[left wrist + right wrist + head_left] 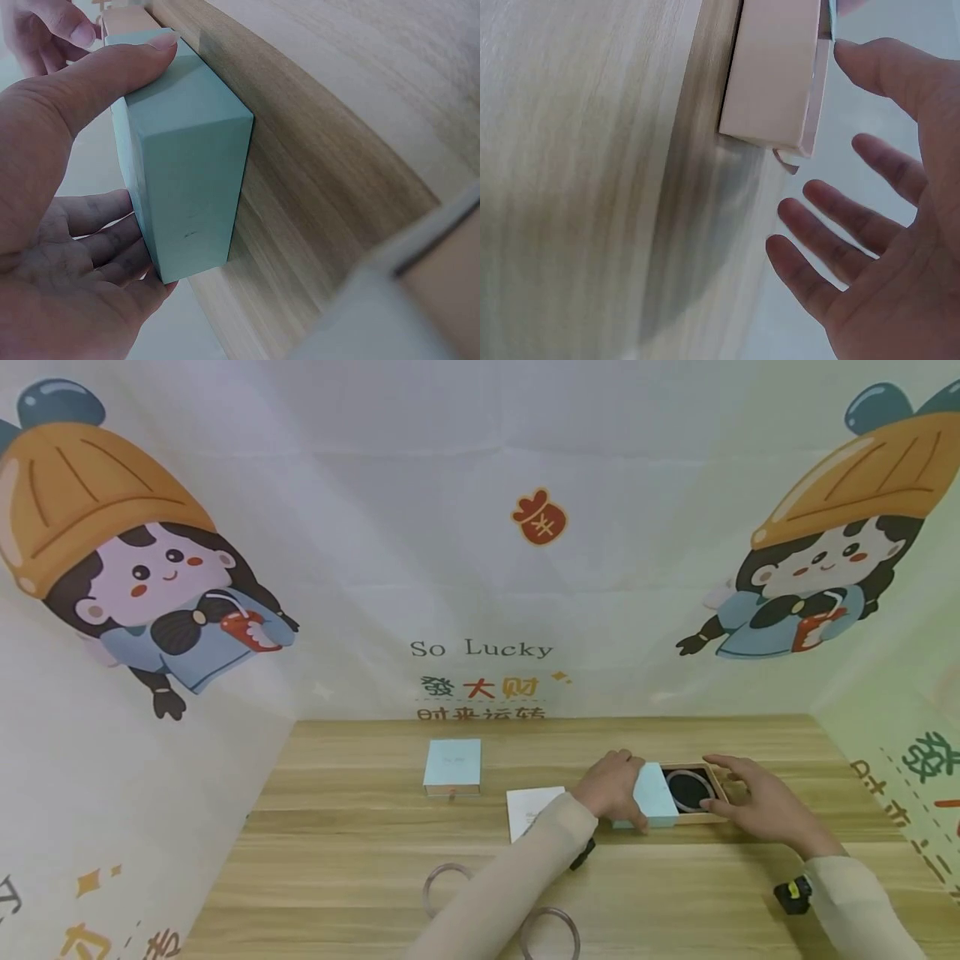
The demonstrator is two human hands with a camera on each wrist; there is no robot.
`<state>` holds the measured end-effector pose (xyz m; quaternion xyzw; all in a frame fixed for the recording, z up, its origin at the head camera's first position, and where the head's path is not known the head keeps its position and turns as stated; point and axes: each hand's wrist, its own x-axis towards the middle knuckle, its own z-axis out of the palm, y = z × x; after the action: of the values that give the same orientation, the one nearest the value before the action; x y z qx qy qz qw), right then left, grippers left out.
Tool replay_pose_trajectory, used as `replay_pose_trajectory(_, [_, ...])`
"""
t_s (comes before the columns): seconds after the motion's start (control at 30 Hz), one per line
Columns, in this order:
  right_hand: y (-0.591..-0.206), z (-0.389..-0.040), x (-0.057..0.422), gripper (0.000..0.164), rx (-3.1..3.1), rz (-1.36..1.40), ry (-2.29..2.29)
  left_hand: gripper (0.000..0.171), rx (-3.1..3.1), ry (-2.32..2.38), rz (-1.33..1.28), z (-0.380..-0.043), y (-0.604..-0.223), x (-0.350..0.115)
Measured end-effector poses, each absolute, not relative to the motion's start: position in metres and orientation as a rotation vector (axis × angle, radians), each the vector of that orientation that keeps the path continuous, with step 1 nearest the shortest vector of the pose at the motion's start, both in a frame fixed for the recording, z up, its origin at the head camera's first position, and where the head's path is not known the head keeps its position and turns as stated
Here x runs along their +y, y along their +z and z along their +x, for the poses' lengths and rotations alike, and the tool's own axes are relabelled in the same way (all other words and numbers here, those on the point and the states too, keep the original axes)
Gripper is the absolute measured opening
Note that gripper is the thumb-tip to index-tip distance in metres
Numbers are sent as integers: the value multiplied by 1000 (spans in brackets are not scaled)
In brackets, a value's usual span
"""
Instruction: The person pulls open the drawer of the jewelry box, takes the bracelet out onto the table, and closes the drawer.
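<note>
A light blue drawer-style gift box [655, 795] lies on the table, its inner tray [711, 816] slid partly out to the right. Inside the tray a pale bangle [670, 789] rests around a black cushion. My left hand [611, 785] grips the blue sleeve, thumb along one side and fingers along the other, as the left wrist view also shows. At the tray's outer end is my right hand [765, 802], fingers straight and spread; in the right wrist view its thumb [877, 66] is right at the tray's rim. A small ribbon pull [786, 162] sticks out from that end.
Another light blue box [453, 762], closed, stands at the back left. A white printed card [525, 808] lies partly under my left forearm. Two more bangles [427, 893] [576, 935] lie near the front, partly hidden by the sleeve or frame edge. A printed cloth backs the table.
</note>
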<state>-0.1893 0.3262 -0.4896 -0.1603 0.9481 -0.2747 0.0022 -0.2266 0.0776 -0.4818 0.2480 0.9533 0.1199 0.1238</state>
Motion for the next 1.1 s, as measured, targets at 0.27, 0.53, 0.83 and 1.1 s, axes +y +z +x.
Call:
replay_pose_trajectory(0.27, [-479, -193, 311, 59, 3057, -726, -636, 98, 2778, 332, 719, -229, -481, 78])
replay_pose_trajectory(0.53, [-471, -200, 296, 53, 2980, -715, -536, 97, 2777, 328, 711, -230, -481, 78])
replay_pose_trajectory(0.83, [-472, -207, 287, 54, 2909, -738, -495, 95, 2776, 344, 734, -228, -481, 77])
replay_pose_trajectory(1.1, [-469, -211, 279, 56, 2876, -685, -449, 94, 2777, 350, 732, -228, -481, 77])
